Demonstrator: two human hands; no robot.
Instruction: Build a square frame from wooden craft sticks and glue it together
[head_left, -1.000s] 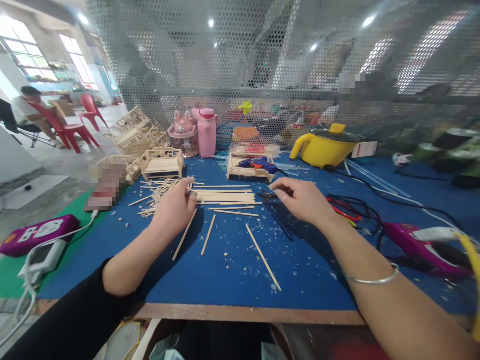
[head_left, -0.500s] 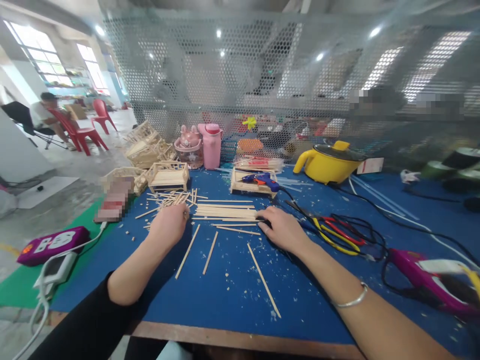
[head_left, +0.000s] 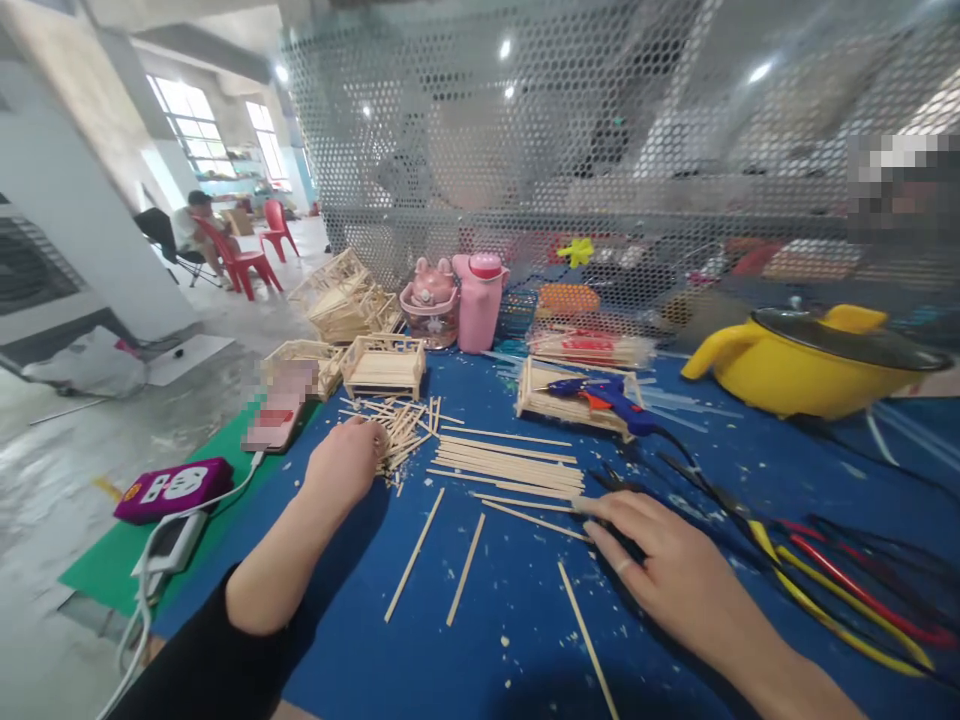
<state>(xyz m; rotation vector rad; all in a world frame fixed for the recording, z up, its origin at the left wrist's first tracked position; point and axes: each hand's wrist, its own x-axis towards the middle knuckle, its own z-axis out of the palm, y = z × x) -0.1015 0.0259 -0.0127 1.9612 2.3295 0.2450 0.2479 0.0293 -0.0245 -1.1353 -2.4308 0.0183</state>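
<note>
My left hand point(head_left: 346, 462) rests at the left edge of a loose pile of short wooden sticks point(head_left: 409, 425). Its fingers are curled in, and whatever is in them is hidden. A row of longer wooden sticks point(head_left: 506, 468) lies side by side in the middle of the blue table. At its right end is my right hand point(head_left: 660, 555), thumb and forefinger apart, fingertips by the ends of the nearest sticks. Single sticks lie closer to me, among them a slanting stick point(head_left: 414, 555) and a stick at the right point(head_left: 586, 635).
A blue hot glue gun point(head_left: 600, 392) lies on a small wooden stick frame point(head_left: 529, 392). Another small stick bed point(head_left: 382, 368) stands left, near a phone point(head_left: 281, 408) and purple power strip point(head_left: 174, 488). At right are a yellow pot point(head_left: 802, 375) and yellow-handled pliers point(head_left: 832, 610).
The whole view has turned left and come closer. My left hand has moved onto the edge of the short-stick pile; my right hand has slid to the near right corner of the stick row.
</note>
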